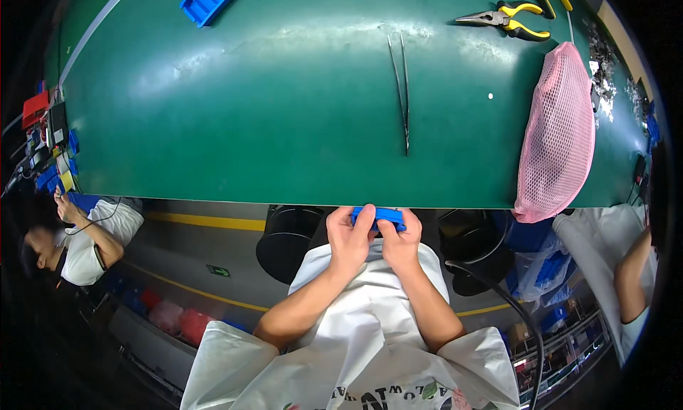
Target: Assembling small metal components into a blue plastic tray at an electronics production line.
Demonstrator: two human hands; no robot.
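Observation:
Between my two hands is a small blue plastic part (pixel 388 214), held just off the near edge of the green table. My left hand (pixel 351 237) is closed around its left end, the thumb resting on top. My right hand (pixel 401 241) grips the right end, its thumb pressed against the near side. Fingers cover much of the part, so its exact kind cannot be told. On the table (pixel 284 125) ahead lie metal tweezers (pixel 404 97), their tips pointing toward me.
Pliers with yellow-black handles (pixel 505 19) lie at the far right, near a pink mesh bag (pixel 558 136) and a small white dot (pixel 490 96). A blue divided tray (pixel 208 1) sits far left. People sit at left (pixel 99 243) and right (pixel 612 268). A black cable (pixel 523 310) hangs beside me.

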